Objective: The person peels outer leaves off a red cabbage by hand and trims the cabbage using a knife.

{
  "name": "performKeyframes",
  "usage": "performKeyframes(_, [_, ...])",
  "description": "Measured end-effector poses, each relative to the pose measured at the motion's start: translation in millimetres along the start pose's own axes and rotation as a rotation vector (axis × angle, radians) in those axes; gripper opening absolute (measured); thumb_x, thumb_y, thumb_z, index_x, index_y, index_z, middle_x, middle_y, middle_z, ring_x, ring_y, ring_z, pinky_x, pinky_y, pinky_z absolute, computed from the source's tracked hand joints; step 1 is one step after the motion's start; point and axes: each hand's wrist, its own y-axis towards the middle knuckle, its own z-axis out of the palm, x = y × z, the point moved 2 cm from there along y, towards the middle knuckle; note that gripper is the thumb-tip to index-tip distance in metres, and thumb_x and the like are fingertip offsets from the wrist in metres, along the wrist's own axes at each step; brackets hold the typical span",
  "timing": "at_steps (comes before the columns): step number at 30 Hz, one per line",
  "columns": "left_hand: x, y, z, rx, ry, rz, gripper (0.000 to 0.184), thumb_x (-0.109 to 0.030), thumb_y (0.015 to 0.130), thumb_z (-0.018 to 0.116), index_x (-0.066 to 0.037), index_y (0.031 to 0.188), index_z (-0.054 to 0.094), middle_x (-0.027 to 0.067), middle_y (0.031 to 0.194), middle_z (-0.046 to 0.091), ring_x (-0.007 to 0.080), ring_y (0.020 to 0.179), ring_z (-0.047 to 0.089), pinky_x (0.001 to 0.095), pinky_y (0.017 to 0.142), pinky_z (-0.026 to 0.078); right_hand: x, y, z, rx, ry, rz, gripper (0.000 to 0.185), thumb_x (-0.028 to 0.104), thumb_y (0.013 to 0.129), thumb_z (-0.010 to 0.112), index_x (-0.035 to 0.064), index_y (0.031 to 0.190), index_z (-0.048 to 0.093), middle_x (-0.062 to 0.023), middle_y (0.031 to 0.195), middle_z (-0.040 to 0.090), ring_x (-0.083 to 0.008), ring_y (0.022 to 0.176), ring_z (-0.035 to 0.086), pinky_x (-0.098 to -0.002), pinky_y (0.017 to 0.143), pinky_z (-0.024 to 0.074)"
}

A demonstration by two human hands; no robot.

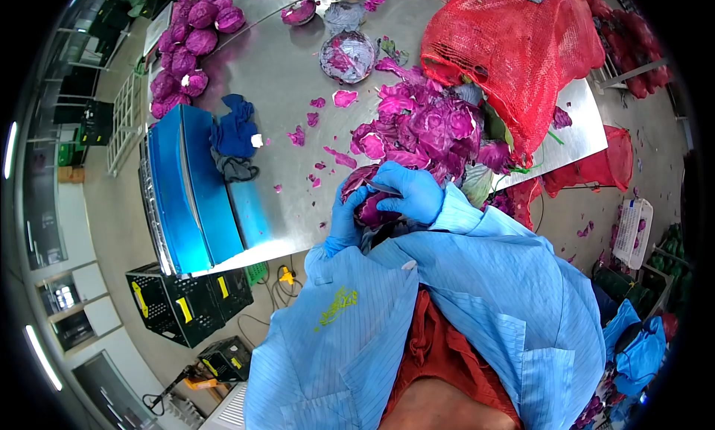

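At the near edge of the metal table, my left hand (343, 220), in a blue glove, cups a red cabbage (370, 209) from the left side. My right hand (414, 192), also gloved in blue, is closed at the cabbage's upper right. A thin grey blade, which looks like a small knife (384, 189), shows from its fingers against the cabbage; the handle is hidden in my grip. Just beyond my hands lies a heap of loose purple cabbage leaves (421, 125).
A red mesh sack (514, 50) stands on the table (287, 72) at right. Trimmed cabbages (195, 39) are piled far left, near a blue box (192, 188) and dark blue cloth (235, 126). A greyish cabbage (348, 57) sits farther back. Black crates (186, 303) stand below left.
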Motion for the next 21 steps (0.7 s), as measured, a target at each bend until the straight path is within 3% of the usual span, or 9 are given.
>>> performKeyframes(5, [3.7,-6.6,2.5,-0.012,-0.014,-0.019,0.059,-0.016,0.08,0.07,-0.004,0.133,0.045,0.013,0.123,0.057,0.0253,0.11,0.059,0.0379,0.095,0.049,-5.5,-7.3,8.2,-0.047,-0.046,0.017,0.035,0.026,0.078,0.072,0.0077,0.106,0.063,-0.0106,0.099,0.059,-0.031,0.085,0.064,-0.0386,0.074,0.0517])
performKeyframes(8, [5.2,-9.9,4.1,-0.068,0.043,0.013,0.061,-0.015,0.079,0.072,-0.004,0.133,0.045,0.0127,0.122,0.057,0.0246,0.109,0.059,0.0371,0.095,0.049,-11.1,-12.8,8.8,-0.05,0.146,-0.062,0.028,0.024,0.079,0.071,0.006,0.1,0.065,-0.0119,0.095,0.06,-0.0301,0.085,0.064,-0.0386,0.074,0.0518])
performKeyframes(11, [6.2,-11.4,2.7,-0.114,0.079,0.035,0.063,-0.014,0.077,0.074,-0.004,0.133,0.045,0.012,0.122,0.058,0.0238,0.108,0.059,0.0362,0.094,0.048,-15.9,-16.3,14.9,-0.011,0.325,0.122,0.024,0.021,0.08,0.07,0.0057,0.098,0.066,-0.0118,0.091,0.06,-0.0284,0.085,0.064,-0.0387,0.072,0.0517])
performKeyframes(17, [-1.3,-11.7,9.8,-0.155,0.135,0.104,0.064,-0.014,0.075,0.077,-0.004,0.131,0.047,0.011,0.121,0.057,0.0224,0.108,0.058,0.0357,0.094,0.048,-2.7,-28.1,8.9,-0.087,-0.013,-0.094,0.022,0.02,0.08,0.069,0.0073,0.097,0.064,-0.0104,0.088,0.059,-0.0303,0.081,0.063,-0.0393,0.068,0.051])
performKeyframes(21, [-1.1,-9.9,11.5,-0.191,0.16,0.146,0.063,-0.016,0.076,0.077,-0.003,0.13,0.048,0.0111,0.121,0.058,0.0221,0.108,0.058,0.035,0.094,0.048,-10.8,-39.1,15.7,-0.079,-0.035,-0.195,0.024,0.013,0.08,0.072,0.0063,0.101,0.062,-0.0099,0.089,0.056,-0.028,0.078,0.062,-0.0365,0.064,0.0495])
